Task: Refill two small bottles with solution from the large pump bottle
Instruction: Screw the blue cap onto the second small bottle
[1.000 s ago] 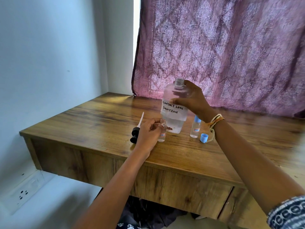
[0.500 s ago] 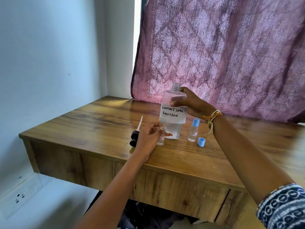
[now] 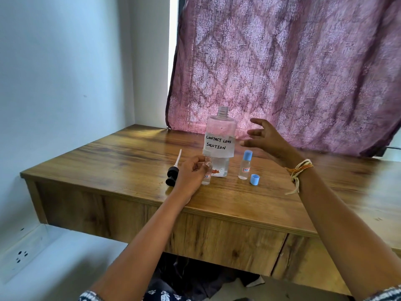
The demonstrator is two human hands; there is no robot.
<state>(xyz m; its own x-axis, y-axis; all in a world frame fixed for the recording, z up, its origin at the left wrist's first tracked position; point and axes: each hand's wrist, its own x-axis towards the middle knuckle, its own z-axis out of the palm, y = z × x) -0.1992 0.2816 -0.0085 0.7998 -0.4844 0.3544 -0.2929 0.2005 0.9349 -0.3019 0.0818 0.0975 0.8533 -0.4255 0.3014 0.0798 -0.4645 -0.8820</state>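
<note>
The large pump bottle [image 3: 221, 146] stood uncapped on the worktop [image 3: 130, 157], just left of the right hand [image 3: 265, 135], whose grip was spread open and empty. An uncapped small bottle [image 3: 207, 171] was pinched upright in the left hand's [image 3: 191, 172] closed grip in front of it and judged best kept steady; a capped small bottle [image 3: 245, 165] and loose blue cap [image 3: 254, 179] stood below the open grip. The held bottle's fill level was hidden by fingers, and its label was hard to read.

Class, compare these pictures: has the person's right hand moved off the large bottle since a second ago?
Yes. The right hand has let go and now hovers open, to the right of the large bottle, which stands on the table.
</note>
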